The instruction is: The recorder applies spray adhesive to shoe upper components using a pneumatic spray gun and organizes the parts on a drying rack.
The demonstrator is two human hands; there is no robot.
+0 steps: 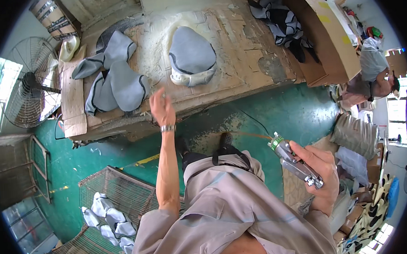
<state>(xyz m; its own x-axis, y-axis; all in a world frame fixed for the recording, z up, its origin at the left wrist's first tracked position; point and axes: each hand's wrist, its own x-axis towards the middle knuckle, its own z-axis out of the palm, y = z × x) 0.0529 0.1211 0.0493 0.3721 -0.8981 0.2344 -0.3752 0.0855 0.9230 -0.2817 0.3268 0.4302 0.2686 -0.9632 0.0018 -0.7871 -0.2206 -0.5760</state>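
In my right hand (323, 171), on the right, is a metal spray gun (288, 154) with a green ring at its head. The fingers are wrapped round its body, well away from the bench. My left hand (162, 108) is raised at the bench's front edge, empty, its fingers loosely stretched. Closest to it is a rounded grey fabric piece (127, 87) with dark edging, lying among other grey pieces (116, 46). Right of these, a grey-topped padded form (191, 49) with a pale, crusted lower rim sits on a whitish stained patch.
Cardboard (237, 74) covers the workbench. A large carton (332, 33) stands at its right end beside several grey-black pieces (283, 24). A fan (28, 83) is at left. Below it, a wire rack (117, 186) bears more grey pieces (111, 217). Another person (369, 86) is far right.
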